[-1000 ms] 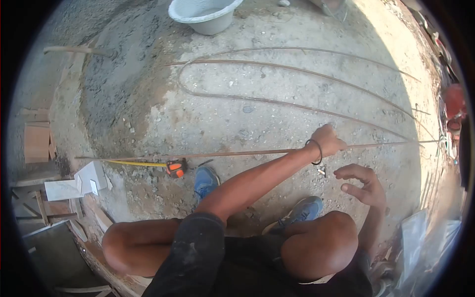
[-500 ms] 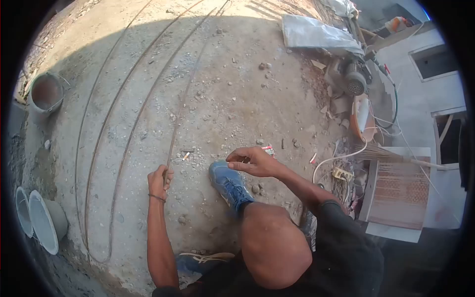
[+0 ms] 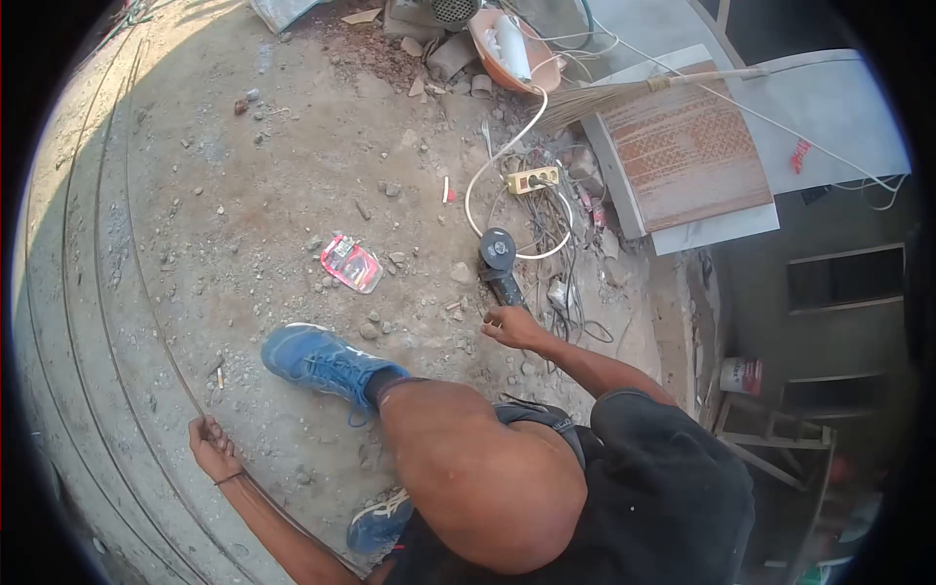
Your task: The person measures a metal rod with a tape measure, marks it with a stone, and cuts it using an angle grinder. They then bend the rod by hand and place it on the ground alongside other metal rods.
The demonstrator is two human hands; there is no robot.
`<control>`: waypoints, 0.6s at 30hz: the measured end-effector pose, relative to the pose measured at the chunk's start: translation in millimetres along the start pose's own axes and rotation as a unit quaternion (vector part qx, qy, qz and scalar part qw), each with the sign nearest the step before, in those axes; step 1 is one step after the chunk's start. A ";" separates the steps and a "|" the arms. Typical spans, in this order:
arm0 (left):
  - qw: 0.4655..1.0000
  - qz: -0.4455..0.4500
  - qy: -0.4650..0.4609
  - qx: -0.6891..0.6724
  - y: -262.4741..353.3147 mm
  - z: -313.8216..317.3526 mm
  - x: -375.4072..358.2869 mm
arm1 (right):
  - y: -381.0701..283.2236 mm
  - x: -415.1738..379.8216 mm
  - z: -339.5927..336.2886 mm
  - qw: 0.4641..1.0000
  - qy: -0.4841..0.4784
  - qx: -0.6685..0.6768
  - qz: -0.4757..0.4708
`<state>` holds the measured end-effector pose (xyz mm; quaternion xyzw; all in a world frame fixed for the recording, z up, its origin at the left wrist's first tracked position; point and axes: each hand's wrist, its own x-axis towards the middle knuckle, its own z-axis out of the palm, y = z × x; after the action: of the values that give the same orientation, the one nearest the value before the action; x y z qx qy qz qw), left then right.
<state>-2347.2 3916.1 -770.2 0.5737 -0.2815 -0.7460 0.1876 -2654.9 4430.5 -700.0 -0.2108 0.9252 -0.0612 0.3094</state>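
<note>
My left hand (image 3: 213,448) is closed around a thin steel rod (image 3: 166,343), low at the left. The rod runs up from the fingers along the ground and trails back beside my forearm. An angle grinder (image 3: 499,265) lies on the dirt right of centre, its dark disc facing up. My right hand (image 3: 515,328) is right at the back end of the grinder's body, thumb and fingers loosely bent and a little apart. Between the hands my knee is bent, above a blue shoe (image 3: 322,359).
More rod lengths (image 3: 83,292) curve along the left. A red-and-clear package (image 3: 351,263) lies ahead on the rubble-strewn ground. Beyond the grinder are a power strip (image 3: 533,180), tangled cables (image 3: 575,312), an orange basin (image 3: 492,60), a broom (image 3: 604,96) and a dusty board (image 3: 682,151).
The view has swung right, bringing the grinder into sight. My right hand has moved from above the shoe to the grinder's back end. My left hand still holds the rod.
</note>
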 end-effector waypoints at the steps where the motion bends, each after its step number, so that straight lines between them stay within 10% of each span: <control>1: 1.000 0.011 0.011 0.007 2.7 -4.0 0.4 | 3.4 -12.5 5.0 1.000 0.002 -0.015 0.009; 18: 0.996 0.072 0.038 0.046 18.6 -24.9 -12.3 | 163.9 -27.4 8.7 0.906 0.306 0.054 0.287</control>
<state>-2320.7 3904.1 -753.7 0.5876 -0.3487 -0.6948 0.2244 -2687.8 4590.4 -731.9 0.1100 0.9902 -0.0815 0.0260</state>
